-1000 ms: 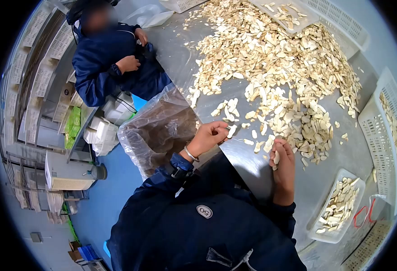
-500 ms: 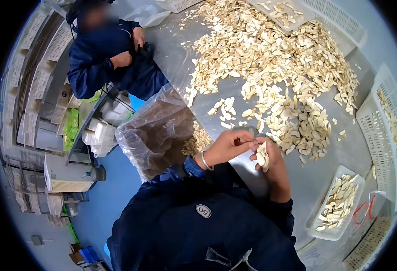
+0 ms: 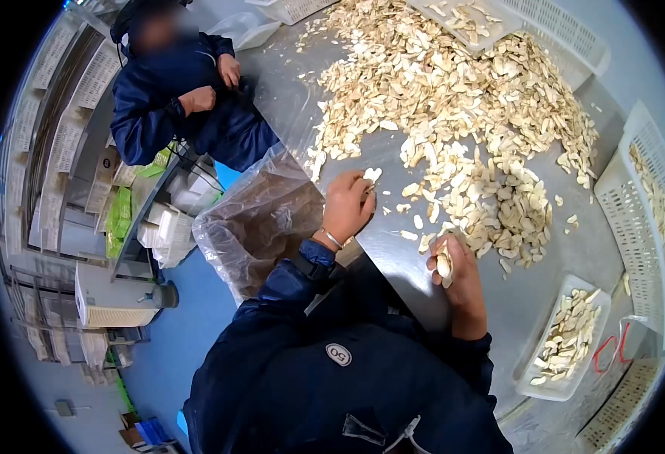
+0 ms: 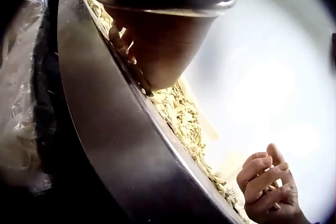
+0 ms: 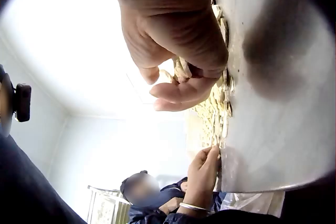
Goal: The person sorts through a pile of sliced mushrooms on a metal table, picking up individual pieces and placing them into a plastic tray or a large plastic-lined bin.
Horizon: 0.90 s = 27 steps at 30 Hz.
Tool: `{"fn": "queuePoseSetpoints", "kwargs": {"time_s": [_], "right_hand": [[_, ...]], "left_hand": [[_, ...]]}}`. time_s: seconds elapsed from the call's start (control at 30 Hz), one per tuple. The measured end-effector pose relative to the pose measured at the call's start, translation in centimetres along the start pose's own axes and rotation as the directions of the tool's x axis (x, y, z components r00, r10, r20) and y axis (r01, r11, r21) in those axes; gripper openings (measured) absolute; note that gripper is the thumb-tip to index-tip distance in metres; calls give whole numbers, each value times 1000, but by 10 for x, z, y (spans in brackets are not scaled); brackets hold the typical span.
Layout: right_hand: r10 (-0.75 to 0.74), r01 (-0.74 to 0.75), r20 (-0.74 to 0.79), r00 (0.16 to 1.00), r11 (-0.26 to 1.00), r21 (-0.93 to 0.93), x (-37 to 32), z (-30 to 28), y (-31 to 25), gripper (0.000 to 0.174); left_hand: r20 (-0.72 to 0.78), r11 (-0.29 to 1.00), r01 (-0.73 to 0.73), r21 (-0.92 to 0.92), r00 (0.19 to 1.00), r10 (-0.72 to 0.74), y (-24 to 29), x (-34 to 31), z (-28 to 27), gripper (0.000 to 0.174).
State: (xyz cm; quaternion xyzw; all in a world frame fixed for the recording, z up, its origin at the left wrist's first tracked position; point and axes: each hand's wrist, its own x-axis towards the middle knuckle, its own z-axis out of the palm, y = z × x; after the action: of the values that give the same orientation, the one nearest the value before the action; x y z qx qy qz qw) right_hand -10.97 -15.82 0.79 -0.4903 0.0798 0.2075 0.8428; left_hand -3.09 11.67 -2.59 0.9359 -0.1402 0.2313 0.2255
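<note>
Pale dried slices [image 3: 444, 264] lie in the curled fingers of the right hand [image 3: 465, 284], held above the metal table. In the right wrist view, slices [image 5: 181, 70] show between the thumb and fingers of the right hand [image 5: 173, 45]. The left hand [image 3: 347, 206], with a bangle at its wrist, is low over the table's left edge, fingers bent down beside a loose slice [image 3: 372, 175]. In the right wrist view the left hand's fingertips [image 5: 214, 151] come together at the tabletop; whether they grip a slice is hidden.
A large pile of slices [image 3: 430, 83] covers the back of the table [image 3: 415, 299]. A white tray of slices [image 3: 529, 386] stands at the right, beside a perforated basket [image 3: 638, 242]. Left of the table is a plastic-lined bin [image 3: 253, 219]. Another person [image 3: 170, 98] sits at the back left.
The left hand met the right hand half a second ago, then moved away to the back left, where it covers part of the small slice group. The right hand stays nearly in place with its slices.
</note>
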Motion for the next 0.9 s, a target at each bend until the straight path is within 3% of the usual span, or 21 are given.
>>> {"fn": "queuePoseSetpoints", "kwargs": {"time_s": [0.17, 0.37, 0.47, 0.57, 0.67, 0.77, 0.9], "right_hand": [[-2, 0, -48, 999, 999, -32, 0, 1, 0, 26], [-6, 9, -62, 998, 999, 36, 5, -5, 3, 20], [-20, 27, -101, 995, 997, 70, 5, -5, 3, 18], [-28, 37, -108, 994, 996, 80, 6, -5, 3, 17], [-30, 39, -116, 993, 997, 72, 6, -4, 2, 16], [-32, 42, -122, 992, 996, 78, 6, -2, 1, 14], [-31, 44, -126, 991, 994, 97, 6, -2, 0, 13]], "left_hand": [[-57, 998, 62, -5, 996, -62, 1, 5, -1, 24], [-3, 992, 95, 78, 995, -95, -7, 25, 8, 22], [-82, 997, 73, 39, 994, -70, -16, 27, 12, 20], [-71, 974, 210, -80, 974, -216, -16, 25, 11, 19], [-16, 841, 409, -354, 897, -442, -18, 24, 7, 19], [58, 739, 494, -457, 846, -530, -23, 26, -1, 21], [-26, 825, 454, -336, 872, -490, -40, 23, 2, 13]]}}
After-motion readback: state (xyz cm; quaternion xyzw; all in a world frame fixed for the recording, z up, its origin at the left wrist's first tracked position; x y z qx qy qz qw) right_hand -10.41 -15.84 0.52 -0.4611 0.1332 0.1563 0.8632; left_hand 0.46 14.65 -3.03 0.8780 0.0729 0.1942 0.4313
